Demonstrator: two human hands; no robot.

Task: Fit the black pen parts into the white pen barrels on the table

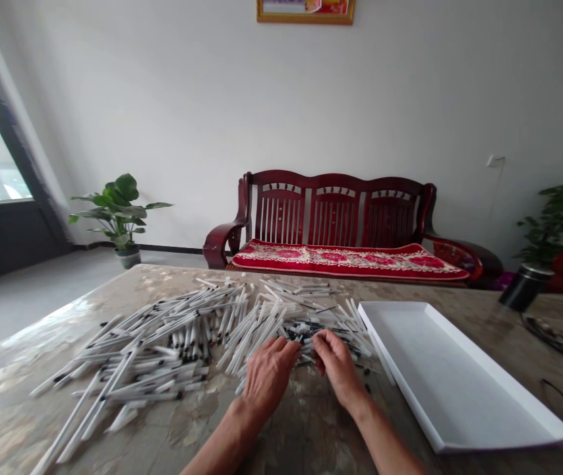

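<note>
My left hand (270,371) is over the near side of a heap of slim white tubes (254,333) that look like pen barrels. Its fingers are bent and closed, and what they hold is hidden. Just to the right, my right hand (337,364) pinches thumb against fingers; anything between them is too small to make out. The fingertips of both hands nearly meet above small dark pieces (306,328) scattered among the tubes. To the left lies a bigger pile of white tubes with black ends (163,343), some lying crosswise over others.
A shallow white tray (464,369) lies right of my right hand on the stone-patterned table (202,429). Farther right are a black cylindrical container (525,288) and a coiled dark cable (548,335). Behind the table are a red wooden bench (338,214) and a potted plant (120,211).
</note>
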